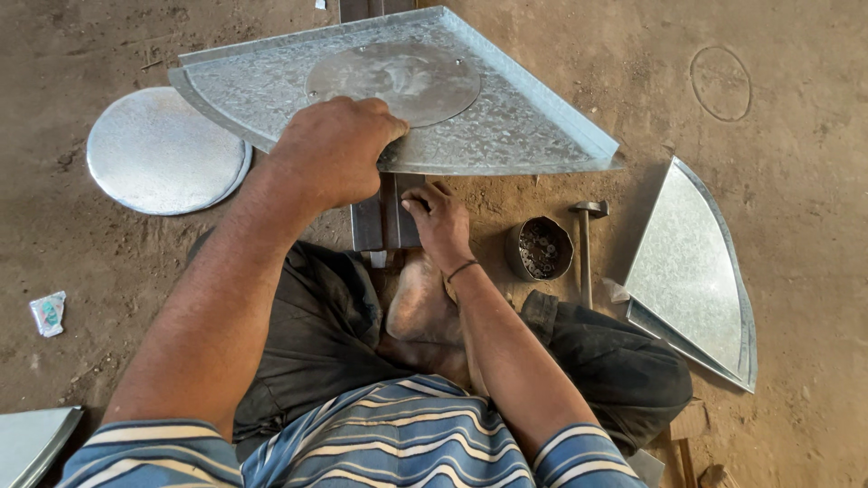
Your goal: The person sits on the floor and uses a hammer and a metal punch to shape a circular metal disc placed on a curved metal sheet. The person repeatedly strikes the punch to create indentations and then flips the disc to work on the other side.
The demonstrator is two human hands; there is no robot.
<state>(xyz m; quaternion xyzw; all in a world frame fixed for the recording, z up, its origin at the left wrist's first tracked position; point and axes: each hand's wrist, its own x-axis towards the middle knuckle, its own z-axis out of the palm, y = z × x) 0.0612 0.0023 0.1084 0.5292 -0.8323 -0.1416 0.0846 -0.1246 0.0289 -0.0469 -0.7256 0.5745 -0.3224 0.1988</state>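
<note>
Galvanized, spangled sheet forms a fan-shaped tray (506, 126) resting on a steel bar (384, 217) over the dirt floor (796, 163); left hand (333, 149) fingers clench its near edge, right hand (443, 226) fingers pinch beneath.

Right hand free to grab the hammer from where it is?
Probably yes. The right hand rests on the steel bar; the hammer lies just beyond the tin of rivets, which it must pass over.
</note>
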